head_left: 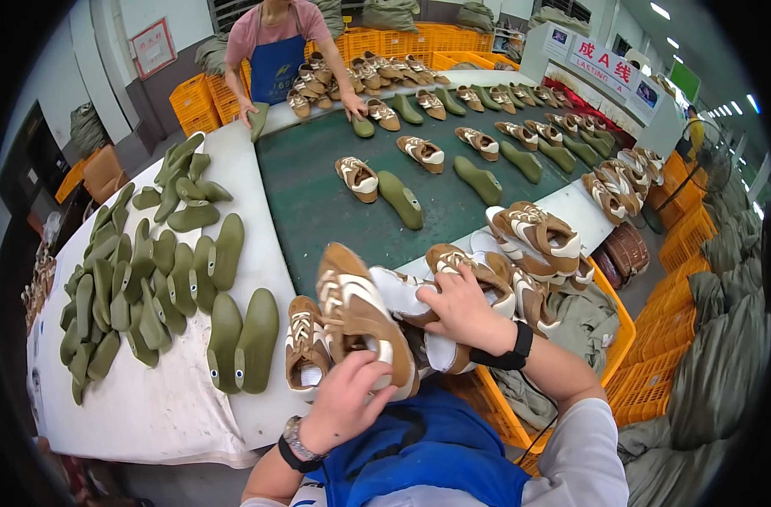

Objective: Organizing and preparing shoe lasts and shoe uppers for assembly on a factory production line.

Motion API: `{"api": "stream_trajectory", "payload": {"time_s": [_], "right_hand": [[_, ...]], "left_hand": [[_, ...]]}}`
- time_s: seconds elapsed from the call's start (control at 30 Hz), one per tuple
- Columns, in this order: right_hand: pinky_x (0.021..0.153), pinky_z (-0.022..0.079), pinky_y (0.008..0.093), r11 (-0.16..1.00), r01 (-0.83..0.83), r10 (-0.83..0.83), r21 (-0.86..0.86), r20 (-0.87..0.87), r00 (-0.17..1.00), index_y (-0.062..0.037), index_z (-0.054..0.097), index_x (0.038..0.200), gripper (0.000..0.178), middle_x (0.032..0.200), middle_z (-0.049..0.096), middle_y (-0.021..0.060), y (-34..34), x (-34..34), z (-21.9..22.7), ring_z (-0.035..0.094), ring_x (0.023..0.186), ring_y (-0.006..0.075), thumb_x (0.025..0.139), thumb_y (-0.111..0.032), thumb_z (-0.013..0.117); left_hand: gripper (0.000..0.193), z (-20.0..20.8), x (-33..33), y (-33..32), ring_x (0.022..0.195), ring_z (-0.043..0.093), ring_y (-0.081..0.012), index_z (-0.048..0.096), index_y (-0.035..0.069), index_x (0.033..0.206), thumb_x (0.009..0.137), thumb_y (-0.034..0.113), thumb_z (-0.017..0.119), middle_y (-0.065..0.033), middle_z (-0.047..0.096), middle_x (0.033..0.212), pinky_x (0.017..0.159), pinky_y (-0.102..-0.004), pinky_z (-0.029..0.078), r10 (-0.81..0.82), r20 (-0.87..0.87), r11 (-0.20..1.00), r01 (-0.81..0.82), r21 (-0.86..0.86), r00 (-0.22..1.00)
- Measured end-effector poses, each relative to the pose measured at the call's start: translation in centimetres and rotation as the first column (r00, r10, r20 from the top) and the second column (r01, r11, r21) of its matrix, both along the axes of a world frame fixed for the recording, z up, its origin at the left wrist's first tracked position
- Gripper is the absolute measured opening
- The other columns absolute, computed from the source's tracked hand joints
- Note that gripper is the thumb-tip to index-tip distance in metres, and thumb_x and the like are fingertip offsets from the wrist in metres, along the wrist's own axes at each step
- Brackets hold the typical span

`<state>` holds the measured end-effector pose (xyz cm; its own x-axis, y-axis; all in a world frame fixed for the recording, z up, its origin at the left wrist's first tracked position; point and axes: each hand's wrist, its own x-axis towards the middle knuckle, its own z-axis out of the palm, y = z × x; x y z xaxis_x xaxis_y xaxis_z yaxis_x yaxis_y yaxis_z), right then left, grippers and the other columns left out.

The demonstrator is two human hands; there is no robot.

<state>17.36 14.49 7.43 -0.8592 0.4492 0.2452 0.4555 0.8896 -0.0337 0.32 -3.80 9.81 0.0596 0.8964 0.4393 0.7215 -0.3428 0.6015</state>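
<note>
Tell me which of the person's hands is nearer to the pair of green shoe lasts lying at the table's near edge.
Left. The left hand grips a brown and white shoe just right of the pair of green lasts. The right hand rests on the shoe pile, farther right.

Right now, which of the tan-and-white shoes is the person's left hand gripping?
The upturned shoe nearest the body, toe pointing away, with the left hand around its heel. The other shoes lie under the right hand or on the belt.

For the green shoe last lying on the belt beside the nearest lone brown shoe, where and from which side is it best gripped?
Probably around the narrower middle of the green shoe last, coming from above: it lies flat and lengthwise on the green conveyor belt, apart from the brown shoe, with both long sides free.
</note>
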Motion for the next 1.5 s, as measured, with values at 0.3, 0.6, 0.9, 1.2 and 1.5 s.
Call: {"api": "stream_trajectory", "payload": {"time_s": [0.3, 0.6, 0.9, 1.2, 1.5], "right_hand": [[0.076, 0.043, 0.0386, 0.968, -0.106, 0.081, -0.226, -0.115, 0.99, -0.0094, 0.052, 0.09, 0.039, 0.093, 0.047, 0.0118, -4.7, 0.7, 1.8, 0.049, 0.09, 0.0302, 0.061, -0.02, 0.077], [0.071, 0.048, 0.0416, 0.975, 0.036, -0.079, -0.218, -0.19, 0.979, -0.0051, 0.047, 0.098, 0.045, 0.102, 0.05, 0.0172, -3.6, -1.0, -1.7, 0.055, 0.087, 0.0336, 0.068, -0.028, 0.071], [0.079, 0.041, 0.0392, 0.982, -0.148, 0.131, -0.115, -0.14, 0.981, -0.009, 0.05, 0.096, 0.041, 0.104, 0.049, 0.011, -6.4, 1.7, 3.0, 0.049, 0.094, 0.0294, 0.06, -0.017, 0.07], [0.082, 0.041, 0.0404, 0.876, -0.371, 0.261, -0.309, -0.343, 0.902, -0.0087, 0.051, 0.113, 0.054, 0.105, 0.052, 0.0114, -3.7, 1.7, 2.8, 0.051, 0.1, 0.0296, 0.07, -0.035, 0.072], [0.081, 0.05, 0.0413, 0.893, -0.174, -0.075, -0.415, -0.519, 0.852, -0.0168, 0.042, 0.13, 0.065, 0.132, 0.033, 0.0278, -5.2, -2.0, 4.8, 0.053, 0.104, 0.0427, 0.07, -0.018, 0.068]], "left_hand": [[0.034, 0.1, -3.0, -1.5, 0.085, 0.057, -0.0339, 0.056, 0.004, 0.097, 0.068, 0.004, 0.073, -0.0164, 0.055, 0.096, 0.069, -0.0367, 0.049, 0.201, 0.082, 0.975, -0.208, 0.08, 0.976], [0.036, -0.8, -3.0, -2.1, 0.086, 0.057, -0.0347, 0.056, 0.003, 0.097, 0.067, 0.005, 0.074, -0.0177, 0.057, 0.099, 0.074, -0.0369, 0.048, 0.173, 0.146, 0.985, -0.175, 0.0, 0.974], [0.037, -0.4, -3.6, -2.6, 0.093, 0.055, -0.0323, 0.055, 0.003, 0.097, 0.064, 0.002, 0.073, -0.0166, 0.056, 0.102, 0.082, -0.0362, 0.044, 0.272, 0.124, 0.961, -0.276, 0.015, 0.954], [0.038, 2.4, -2.1, -1.8, 0.092, 0.055, -0.0352, 0.055, 0.003, 0.097, 0.063, 0.003, 0.073, -0.0169, 0.056, 0.102, 0.079, -0.0355, 0.045, 0.063, -0.053, 0.995, -0.066, -0.068, 0.997], [0.036, 3.1, 2.0, 0.5, 0.088, 0.057, -0.032, 0.058, 0.007, 0.095, 0.063, 0.006, 0.073, -0.0142, 0.057, 0.1, 0.077, -0.0355, 0.047, -0.199, -0.55, 0.98, 0.179, -0.091, 0.811]]}}
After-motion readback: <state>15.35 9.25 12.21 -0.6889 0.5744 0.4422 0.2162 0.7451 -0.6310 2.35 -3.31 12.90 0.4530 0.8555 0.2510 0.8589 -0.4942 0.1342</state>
